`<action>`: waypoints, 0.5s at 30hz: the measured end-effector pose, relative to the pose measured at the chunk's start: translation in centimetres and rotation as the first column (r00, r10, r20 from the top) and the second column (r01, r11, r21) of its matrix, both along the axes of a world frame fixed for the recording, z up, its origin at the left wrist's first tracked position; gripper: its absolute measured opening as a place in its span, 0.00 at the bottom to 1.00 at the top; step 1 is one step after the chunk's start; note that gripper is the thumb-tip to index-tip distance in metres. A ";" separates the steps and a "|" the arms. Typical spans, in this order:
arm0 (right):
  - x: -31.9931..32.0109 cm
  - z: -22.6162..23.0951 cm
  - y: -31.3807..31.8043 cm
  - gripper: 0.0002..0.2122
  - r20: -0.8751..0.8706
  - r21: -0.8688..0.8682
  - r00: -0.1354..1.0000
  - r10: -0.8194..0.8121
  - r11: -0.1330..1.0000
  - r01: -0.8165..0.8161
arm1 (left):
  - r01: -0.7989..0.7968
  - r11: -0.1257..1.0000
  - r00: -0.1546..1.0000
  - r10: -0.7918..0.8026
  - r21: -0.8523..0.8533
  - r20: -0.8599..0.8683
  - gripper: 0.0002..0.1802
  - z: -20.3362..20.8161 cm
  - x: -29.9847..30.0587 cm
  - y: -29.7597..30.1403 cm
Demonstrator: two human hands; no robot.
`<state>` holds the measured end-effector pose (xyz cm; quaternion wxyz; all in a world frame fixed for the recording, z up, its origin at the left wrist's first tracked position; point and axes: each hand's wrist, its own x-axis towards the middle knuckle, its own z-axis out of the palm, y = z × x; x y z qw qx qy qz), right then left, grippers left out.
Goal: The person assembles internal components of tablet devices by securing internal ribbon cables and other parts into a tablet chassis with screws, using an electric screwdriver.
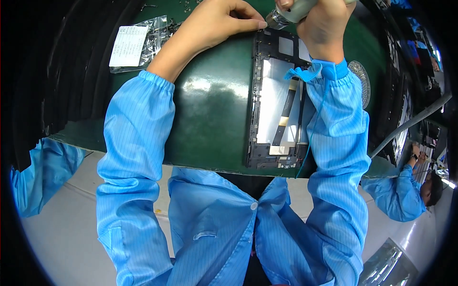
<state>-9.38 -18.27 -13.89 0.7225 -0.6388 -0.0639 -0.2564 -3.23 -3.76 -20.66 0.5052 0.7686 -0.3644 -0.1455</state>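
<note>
your right hand [324, 26]: gripping pale metal-nosed tool [299, 10] | your left hand [219, 21]: half-curled, hold unclear, at black-framed rectangular device [274, 102]

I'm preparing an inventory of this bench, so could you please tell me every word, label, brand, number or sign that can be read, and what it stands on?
None can be read.
White label at the clear bag: rows of print, too small and blurred to read.
Open device: no readable marking.
Tool in the right hand: no readable marking.
</note>
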 end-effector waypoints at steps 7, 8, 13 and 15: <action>0.2 -0.1 0.1 0.09 -0.008 0.005 1.000 -0.013 1.000 0.013 | -0.048 0.993 0.995 0.038 -0.109 -0.087 0.10 0.3 -0.5 0.1; 0.2 -0.2 0.0 0.09 -0.010 0.005 1.000 -0.013 1.000 0.013 | -0.048 0.993 0.995 0.039 -0.108 -0.089 0.10 0.3 -0.6 0.1; 0.1 -0.2 -0.6 0.09 -0.007 0.003 1.000 -0.013 1.000 0.013 | -0.079 0.996 0.991 0.075 -0.041 -0.107 0.11 0.9 -0.8 -0.1; 0.1 -0.2 -0.6 0.09 -0.001 0.001 1.000 -0.013 1.000 0.013 | -0.082 0.995 0.989 0.075 -0.055 -0.125 0.10 1.0 -1.0 -0.2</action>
